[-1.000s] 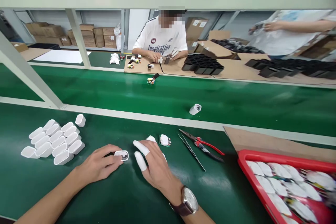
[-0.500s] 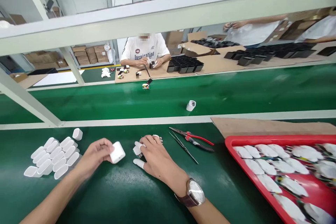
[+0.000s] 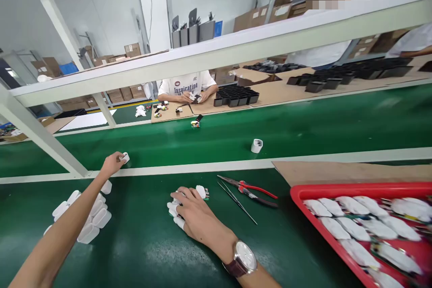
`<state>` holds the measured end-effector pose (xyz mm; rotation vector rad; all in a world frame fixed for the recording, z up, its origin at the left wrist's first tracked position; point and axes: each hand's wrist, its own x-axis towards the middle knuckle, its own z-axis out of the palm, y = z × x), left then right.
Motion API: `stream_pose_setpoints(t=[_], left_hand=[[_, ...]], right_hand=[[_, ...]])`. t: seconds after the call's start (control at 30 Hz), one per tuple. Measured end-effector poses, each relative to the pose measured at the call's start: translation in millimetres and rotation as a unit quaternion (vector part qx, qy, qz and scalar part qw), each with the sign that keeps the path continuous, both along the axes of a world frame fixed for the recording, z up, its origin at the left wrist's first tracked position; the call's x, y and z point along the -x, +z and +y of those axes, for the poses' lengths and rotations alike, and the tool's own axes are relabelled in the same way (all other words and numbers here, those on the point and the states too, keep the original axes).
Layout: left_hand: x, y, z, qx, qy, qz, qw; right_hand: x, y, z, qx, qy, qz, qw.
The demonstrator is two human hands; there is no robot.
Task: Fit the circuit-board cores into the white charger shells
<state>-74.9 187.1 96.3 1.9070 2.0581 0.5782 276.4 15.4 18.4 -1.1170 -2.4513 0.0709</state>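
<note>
My left hand (image 3: 113,163) is stretched far forward to the near edge of the green conveyor belt (image 3: 303,130), its fingers closed round a small white charger housing (image 3: 124,157). My right hand (image 3: 191,213), with white finger cots and a wristwatch, rests on the green bench, fingers curled over a small white part (image 3: 201,191) with coloured pieces beside it. Several empty white housings (image 3: 89,220) lie in a cluster under my left forearm.
Red-handled pliers (image 3: 249,187) and tweezers (image 3: 238,202) lie right of my right hand. A red tray (image 3: 300,193) of white parts sits at the right on cardboard. One white housing (image 3: 256,146) rides the belt. Across it, a seated person handles parts beside black trays (image 3: 234,96).
My left hand has carried the white housing from in front of me out to the belt's near edge. My right hand stayed and curled over the small part. The view tilted upward.
</note>
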Motion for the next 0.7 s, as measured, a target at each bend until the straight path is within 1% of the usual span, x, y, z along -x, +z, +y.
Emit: stream_pose_setpoints(t=[0.17,0.23,0.27,0.33,0.43,0.5,0.57,0.63,0.7], left_hand=[[44.2,7.0,-32.1,0.068,-0.027,0.105,0.992],[51.1,7.5,-44.4,0.093,-0.056,0.117,0.987],[49.8,5.8,-50.2,0.094,-0.076,0.117,0.986],[36.1,-1.9,-62.6,0.077,-0.119,0.106,0.984],[-5.9,-20.5,-87.5,0.040,-0.202,0.069,0.976],[-37.7,-32.8,-107.5,0.006,-0.279,0.035,0.960],[-62.8,-42.0,-126.6,-0.029,-0.336,0.005,0.941],[-76.3,-48.1,-142.1,-0.045,-0.353,-0.020,0.934],[-79.0,-52.9,-153.1,-0.062,-0.347,-0.050,0.934]], right_hand=[[-4.0,-3.1,2.8,0.028,-0.043,-0.010,0.999],[-4.6,-2.6,2.7,0.034,-0.041,-0.005,0.999],[-4.4,-1.9,2.3,0.030,-0.039,-0.003,0.999],[-2.8,-0.3,1.7,0.015,-0.042,-0.003,0.999],[1.3,0.7,1.8,-0.001,-0.056,-0.020,0.998],[4.1,-0.2,2.4,-0.003,-0.062,-0.034,0.997],[6.4,-1.4,3.2,-0.007,-0.068,-0.045,0.997],[7.7,-1.8,3.9,-0.009,-0.078,-0.053,0.996],[7.2,-0.8,4.1,-0.007,-0.091,-0.057,0.994]])
